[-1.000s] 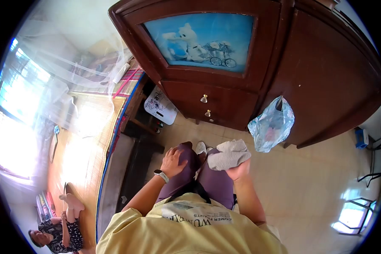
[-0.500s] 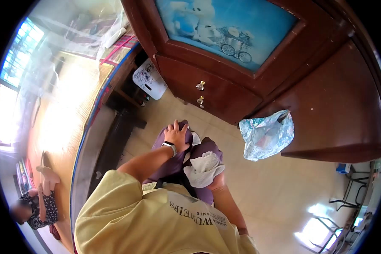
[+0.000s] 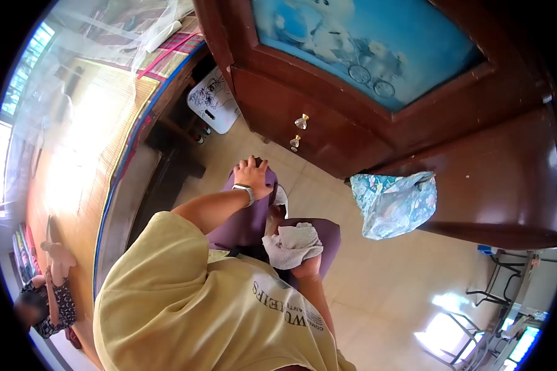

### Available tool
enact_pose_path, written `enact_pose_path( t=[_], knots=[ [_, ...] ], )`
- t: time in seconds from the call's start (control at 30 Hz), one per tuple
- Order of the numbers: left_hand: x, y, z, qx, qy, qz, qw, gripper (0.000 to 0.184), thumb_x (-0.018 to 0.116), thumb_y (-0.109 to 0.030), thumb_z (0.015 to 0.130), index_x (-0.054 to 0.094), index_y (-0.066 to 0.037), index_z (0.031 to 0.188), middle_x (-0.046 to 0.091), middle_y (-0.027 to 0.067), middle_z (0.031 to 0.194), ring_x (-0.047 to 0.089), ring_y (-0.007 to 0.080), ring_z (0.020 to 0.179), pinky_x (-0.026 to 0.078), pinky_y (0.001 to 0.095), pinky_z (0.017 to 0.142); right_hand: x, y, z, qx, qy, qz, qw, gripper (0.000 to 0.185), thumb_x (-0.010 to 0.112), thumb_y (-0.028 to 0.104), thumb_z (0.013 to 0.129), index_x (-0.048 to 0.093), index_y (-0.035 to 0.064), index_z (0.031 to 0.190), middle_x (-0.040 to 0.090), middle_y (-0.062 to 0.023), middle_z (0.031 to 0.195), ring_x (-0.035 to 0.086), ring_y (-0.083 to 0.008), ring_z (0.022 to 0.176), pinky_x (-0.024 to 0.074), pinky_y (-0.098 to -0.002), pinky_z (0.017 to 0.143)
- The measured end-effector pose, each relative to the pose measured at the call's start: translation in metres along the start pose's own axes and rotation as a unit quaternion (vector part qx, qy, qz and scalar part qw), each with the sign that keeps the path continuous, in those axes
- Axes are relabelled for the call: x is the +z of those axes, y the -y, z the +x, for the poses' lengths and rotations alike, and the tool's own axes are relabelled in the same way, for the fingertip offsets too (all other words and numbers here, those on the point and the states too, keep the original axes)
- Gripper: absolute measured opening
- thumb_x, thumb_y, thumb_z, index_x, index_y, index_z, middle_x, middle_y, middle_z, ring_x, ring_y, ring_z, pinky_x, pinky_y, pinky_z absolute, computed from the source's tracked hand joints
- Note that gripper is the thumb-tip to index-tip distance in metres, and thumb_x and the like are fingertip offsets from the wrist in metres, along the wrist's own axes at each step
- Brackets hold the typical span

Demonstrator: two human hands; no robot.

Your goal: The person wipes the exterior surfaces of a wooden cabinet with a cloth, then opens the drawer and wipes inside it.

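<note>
My left hand (image 3: pixel 254 175) lies on my left knee in the purple trousers (image 3: pixel 238 226), fingers spread over it, a watch (image 3: pixel 244 193) at the wrist. Close to my lap, my right hand (image 3: pixel 307 267) is closed on a bunched white cloth (image 3: pixel 294 243), which covers most of its fingers. My right thigh is beside the cloth. Part of a foot and something white show on the floor between my knees.
A dark brown wardrobe (image 3: pixel 315 130) with a blue picture panel stands ahead. A floral plastic bag (image 3: pixel 395 207) hangs at its side. A white stool (image 3: pixel 213 102) stands by the bed (image 3: pixel 86 185), where another person (image 3: pixel 49 303) sits. Metal-framed furniture (image 3: pixel 507 278) stands at right.
The view has shifted and tilted slightly. My right knee has swung outward to the right. The cloth, still in my right hand, looks more bunched; my left hand stays on the knee.
</note>
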State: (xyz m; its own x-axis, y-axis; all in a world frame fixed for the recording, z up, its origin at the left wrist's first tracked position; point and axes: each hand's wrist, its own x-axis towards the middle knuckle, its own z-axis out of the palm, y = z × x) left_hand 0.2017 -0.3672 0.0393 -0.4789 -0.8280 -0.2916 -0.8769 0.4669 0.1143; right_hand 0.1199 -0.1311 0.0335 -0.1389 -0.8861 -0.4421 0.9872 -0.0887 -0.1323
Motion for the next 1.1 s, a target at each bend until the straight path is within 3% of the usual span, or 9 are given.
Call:
enact_pose_path(
  t=[0.2, 0.37, 0.43, 0.47, 0.6, 0.73, 0.97, 1.03, 1.1],
  knots=[
    [0.001, 0.054, 0.000, -0.078, -0.014, -0.053, 0.995, 0.069, 0.073, -0.039, 0.063, 0.051, -0.020, 0.126, 0.048, 0.0154, 0.123, 0.046, 0.0360, 0.111, 0.038, 0.0475, 0.093, 0.011, 0.004, 0.013, -0.046, -0.099, -0.089, 0.990, 0.038, 0.037, 0.037, 0.094, 0.054, 0.0133, 0.118, 0.058, -0.0069, 0.118, 0.054, -0.0283, 0.112, 0.0412, -0.0471, 0.098],
    [-0.004, 0.100, -0.004, -0.122, 0.008, -0.115, 0.986, 0.068, 0.071, -0.040, 0.066, 0.051, -0.019, 0.127, 0.047, 0.0158, 0.127, 0.045, 0.0357, 0.115, 0.037, 0.0476, 0.095, 0.048, 0.015, 0.042, -0.061, -0.098, -0.162, 0.980, 0.038, 0.040, 0.039, 0.093, 0.055, 0.0128, 0.116, 0.058, -0.0078, 0.117, 0.055, -0.0276, 0.110, 0.0416, -0.0475, 0.098],
    [0.001, 0.115, -0.007, -0.132, -0.019, -0.141, 0.981, 0.067, 0.071, -0.040, 0.067, 0.051, -0.019, 0.127, 0.046, 0.0163, 0.127, 0.044, 0.0363, 0.116, 0.037, 0.0476, 0.096, 0.075, 0.012, 0.056, -0.065, -0.045, -0.125, 0.989, 0.033, 0.044, 0.036, 0.092, 0.058, 0.0132, 0.112, 0.060, -0.0059, 0.114, 0.056, -0.0251, 0.108, 0.0431, -0.0466, 0.096],
    [0.003, 0.121, -0.008, -0.134, -0.024, -0.152, 0.979, 0.066, 0.070, -0.040, 0.067, 0.051, -0.019, 0.127, 0.046, 0.0164, 0.128, 0.043, 0.0364, 0.116, 0.036, 0.0477, 0.097, 0.087, 0.008, 0.063, -0.062, -0.068, -0.097, 0.991, 0.036, 0.042, 0.039, 0.093, 0.059, 0.0132, 0.111, 0.060, -0.0065, 0.115, 0.055, -0.0265, 0.110, 0.0414, -0.0483, 0.097],
    [0.002, 0.131, -0.012, -0.122, -0.027, -0.185, 0.975, 0.066, 0.069, -0.040, 0.068, 0.051, -0.017, 0.128, 0.046, 0.0160, 0.127, 0.044, 0.0353, 0.116, 0.035, 0.0474, 0.097, 0.111, -0.013, 0.081, -0.066, -0.010, -0.095, 0.993, 0.045, 0.038, 0.040, 0.093, 0.055, 0.0077, 0.119, 0.055, -0.0118, 0.125, 0.049, -0.0323, 0.119, 0.0359, -0.0500, 0.103],
    [0.003, 0.131, -0.012, -0.095, -0.022, -0.204, 0.974, 0.064, 0.069, -0.040, 0.069, 0.052, -0.017, 0.126, 0.045, 0.0167, 0.131, 0.043, 0.0359, 0.118, 0.035, 0.0475, 0.098, 0.121, -0.021, 0.093, -0.031, -0.045, -0.117, 0.992, 0.045, 0.036, 0.040, 0.094, 0.055, 0.0067, 0.118, 0.055, -0.0116, 0.124, 0.050, -0.0318, 0.118, 0.0361, -0.0498, 0.103],
    [0.000, 0.124, -0.010, -0.070, -0.028, -0.215, 0.974, 0.061, 0.068, -0.040, 0.070, 0.053, -0.017, 0.125, 0.047, 0.0165, 0.128, 0.044, 0.0355, 0.116, 0.036, 0.0466, 0.096, 0.139, -0.014, 0.085, -0.091, 0.011, -0.158, 0.983, 0.041, 0.042, 0.037, 0.091, 0.058, 0.0083, 0.115, 0.059, -0.0099, 0.119, 0.053, -0.0299, 0.115, 0.0406, -0.0474, 0.100],
    [-0.002, 0.124, -0.011, -0.067, -0.027, -0.213, 0.974, 0.062, 0.069, -0.040, 0.069, 0.054, -0.016, 0.124, 0.047, 0.0166, 0.127, 0.044, 0.0354, 0.116, 0.037, 0.0471, 0.095, 0.144, -0.016, 0.078, -0.125, -0.040, -0.150, 0.980, 0.042, 0.042, 0.037, 0.090, 0.057, 0.0080, 0.116, 0.059, -0.0101, 0.118, 0.054, -0.0306, 0.114, 0.0412, -0.0475, 0.099],
    [-0.001, 0.126, -0.014, -0.066, -0.028, -0.219, 0.973, 0.062, 0.069, -0.041, 0.069, 0.054, -0.015, 0.123, 0.048, 0.0173, 0.125, 0.044, 0.0357, 0.115, 0.037, 0.0481, 0.094, 0.143, -0.015, 0.072, -0.105, -0.021, -0.149, 0.983, 0.043, 0.042, 0.038, 0.090, 0.057, 0.0076, 0.117, 0.059, -0.0102, 0.118, 0.054, -0.0314, 0.113, 0.0412, -0.0482, 0.099]
  ],
)
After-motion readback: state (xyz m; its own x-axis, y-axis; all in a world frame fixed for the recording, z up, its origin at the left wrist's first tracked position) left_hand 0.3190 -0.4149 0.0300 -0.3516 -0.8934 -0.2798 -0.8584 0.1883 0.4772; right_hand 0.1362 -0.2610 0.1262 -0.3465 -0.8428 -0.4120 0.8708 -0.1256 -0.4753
